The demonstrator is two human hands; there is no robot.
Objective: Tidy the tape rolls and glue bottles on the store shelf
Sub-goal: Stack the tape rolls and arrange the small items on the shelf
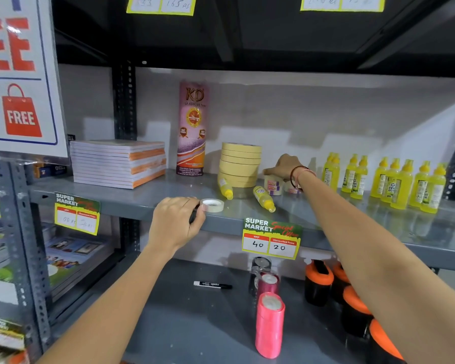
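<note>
On the grey shelf (132,198), my left hand (175,222) is curled at the front edge, fingers touching a small white tape roll (212,205) and closed on a dark object I cannot identify. My right hand (286,165) rests on top of a small labelled tape roll (273,184); another small roll (290,190) lies beside my wrist. A stack of cream masking tape rolls (240,164) stands behind. Two yellow glue bottles (226,188) (264,198) lie on their sides. Several yellow glue bottles (386,181) stand upright at right.
A tall pink tape pack (192,127) stands at the back. A stack of notebooks (118,162) sits at left. Below are pink ribbon spools (269,324), a black marker (212,285), and black-and-orange items (352,303). Price tags (272,239) hang off the shelf edge.
</note>
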